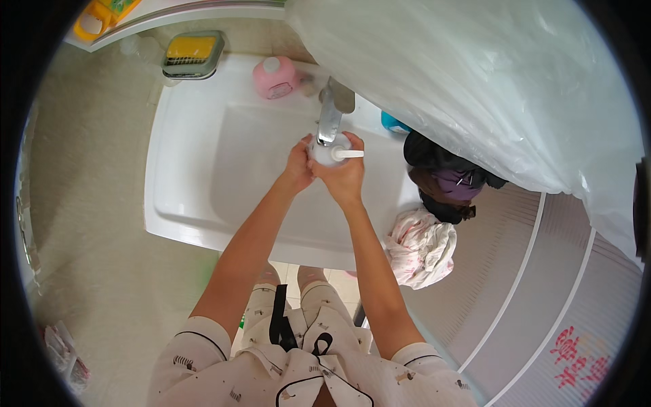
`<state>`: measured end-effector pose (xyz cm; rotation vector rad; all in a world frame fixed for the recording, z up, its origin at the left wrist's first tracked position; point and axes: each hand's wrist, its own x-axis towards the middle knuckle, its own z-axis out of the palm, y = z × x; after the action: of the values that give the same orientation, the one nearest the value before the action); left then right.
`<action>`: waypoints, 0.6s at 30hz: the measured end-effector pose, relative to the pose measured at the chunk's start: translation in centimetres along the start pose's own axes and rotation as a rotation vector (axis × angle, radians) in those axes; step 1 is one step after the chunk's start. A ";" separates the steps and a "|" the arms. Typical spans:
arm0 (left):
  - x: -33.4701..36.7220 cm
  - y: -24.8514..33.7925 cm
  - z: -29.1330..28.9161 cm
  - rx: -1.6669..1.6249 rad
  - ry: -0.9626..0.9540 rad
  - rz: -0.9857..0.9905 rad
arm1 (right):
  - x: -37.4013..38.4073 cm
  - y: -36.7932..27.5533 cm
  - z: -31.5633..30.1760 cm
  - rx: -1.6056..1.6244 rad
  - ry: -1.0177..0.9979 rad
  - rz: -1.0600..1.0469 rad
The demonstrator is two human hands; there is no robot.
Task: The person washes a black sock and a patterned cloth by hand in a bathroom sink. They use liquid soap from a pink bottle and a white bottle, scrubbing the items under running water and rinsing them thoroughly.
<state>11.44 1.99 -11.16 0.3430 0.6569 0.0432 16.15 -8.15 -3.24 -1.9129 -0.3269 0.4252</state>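
A pale pump bottle [324, 155] with a white spout is held over the white sink [184, 146], right under the metal faucet [330, 117]. My right hand [344, 178] wraps round its right side, thumb toward the left, and the spout points right. On the other side my left hand [298, 167] closes against the bottle, its fingers partly hidden behind it. Both hands meet at the bottle's near side. Whether water is running cannot be made out.
On the sink's back rim stand a pink bottle [275, 77] and a soap dish [194, 57] with a yellow bar. A translucent plastic sheet [468, 74] hangs at the right, partly covering a blue item [394, 123]. Dark clothes [451, 178] and a pale crumpled cloth [422, 248] lie at the right edge.
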 end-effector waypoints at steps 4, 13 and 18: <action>1.7 -1.9 1.1 0.043 0.058 -0.081 | -0.2 -0.1 -2.1 -0.217 0.195 -0.211; 0.9 -0.7 -1.3 0.010 0.181 -0.020 | 6.7 -3.4 -2.0 -0.187 0.438 -0.436; -0.2 -0.2 -4.6 0.217 0.382 0.121 | 10.0 -1.5 -2.3 -0.336 0.472 -0.551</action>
<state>8.48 3.08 -14.46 0.5917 1.0224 0.1564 26.10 -5.35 -2.40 -2.0680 -0.6112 -0.4682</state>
